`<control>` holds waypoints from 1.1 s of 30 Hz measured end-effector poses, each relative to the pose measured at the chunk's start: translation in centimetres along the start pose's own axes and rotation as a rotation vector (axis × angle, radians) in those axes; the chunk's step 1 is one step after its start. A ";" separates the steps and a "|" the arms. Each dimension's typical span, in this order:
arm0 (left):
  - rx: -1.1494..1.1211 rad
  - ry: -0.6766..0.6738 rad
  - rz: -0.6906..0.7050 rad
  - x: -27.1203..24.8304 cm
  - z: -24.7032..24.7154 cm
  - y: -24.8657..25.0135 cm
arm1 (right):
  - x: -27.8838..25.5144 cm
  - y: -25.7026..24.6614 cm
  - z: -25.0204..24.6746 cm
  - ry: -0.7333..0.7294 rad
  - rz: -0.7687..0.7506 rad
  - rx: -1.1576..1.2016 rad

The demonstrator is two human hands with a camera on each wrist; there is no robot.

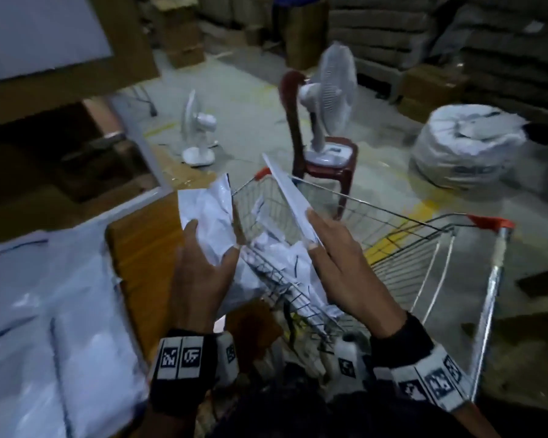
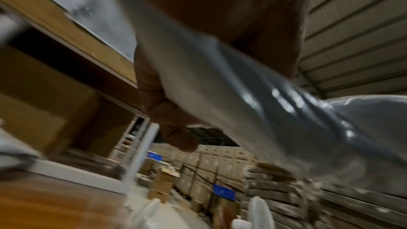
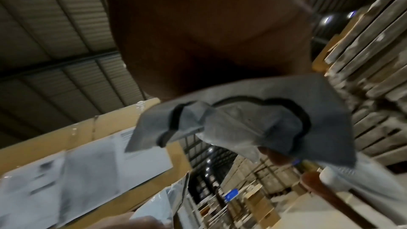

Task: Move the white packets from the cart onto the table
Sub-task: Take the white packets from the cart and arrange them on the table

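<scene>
A: What lies leftmost?
B: White packets piled on the wooden table.
A: The hands?
B: Left hand grips a crumpled packet over the table's edge; right hand pinches a flat packet above the cart, where more packets lie.

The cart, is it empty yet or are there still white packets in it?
Not empty. Crumpled white packets still lie inside the wire cart, below the two packets held up by the left hand and right hand.
</scene>
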State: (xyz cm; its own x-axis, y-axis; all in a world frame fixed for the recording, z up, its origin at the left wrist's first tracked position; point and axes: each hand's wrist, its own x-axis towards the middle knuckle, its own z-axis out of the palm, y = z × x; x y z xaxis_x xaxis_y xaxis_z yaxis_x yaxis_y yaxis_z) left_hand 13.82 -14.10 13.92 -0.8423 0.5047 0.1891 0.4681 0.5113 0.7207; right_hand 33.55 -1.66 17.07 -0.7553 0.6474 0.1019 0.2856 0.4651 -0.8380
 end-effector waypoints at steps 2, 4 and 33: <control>0.009 0.100 -0.074 -3.1 -2.3 -1.6 | -1.2 -0.2 1.0 -0.108 -0.049 0.029; 0.035 0.172 -0.139 -6.7 -4.3 -2.8 | -1.8 -0.1 2.2 -0.160 -0.095 0.056; 0.158 0.600 -0.456 -23.7 -28.9 -22.0 | -7.1 -17.9 30.6 -0.511 -0.420 0.156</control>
State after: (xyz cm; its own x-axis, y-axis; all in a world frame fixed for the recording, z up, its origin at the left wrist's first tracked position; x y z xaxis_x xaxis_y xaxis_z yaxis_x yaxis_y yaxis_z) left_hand 15.75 -57.46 12.85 -0.9405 -0.2210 0.2580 0.0342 0.6941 0.7191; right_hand 15.77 -33.05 14.98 -0.9784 0.0464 0.2014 -0.1523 0.4971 -0.8542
